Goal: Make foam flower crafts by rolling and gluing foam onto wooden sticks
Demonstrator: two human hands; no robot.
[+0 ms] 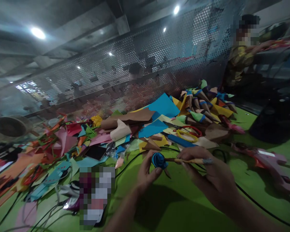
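Above the green table, my left hand [148,172] pinches a blue rolled paper flower [158,160] between thumb and fingers. A thin brown stem [172,159] runs right from the flower into my right hand [209,174], whose fingers are closed round it. The stem's far end, greyish and blurred, pokes out past the right fingers. Below the flower a small pointed piece [167,174] hangs down; its kind is unclear. Beyond my hands lie scissors with yellow handles [187,135] and a blue strip [181,140].
Coloured paper [164,106] is heaped at the back, beside a pile of paper-wrapped cones [200,103]. A pink glue gun [273,161] lies right; its black cable crosses the table. A phone [99,196] and power strip [52,178] lie left. A person [240,61] is at back right.
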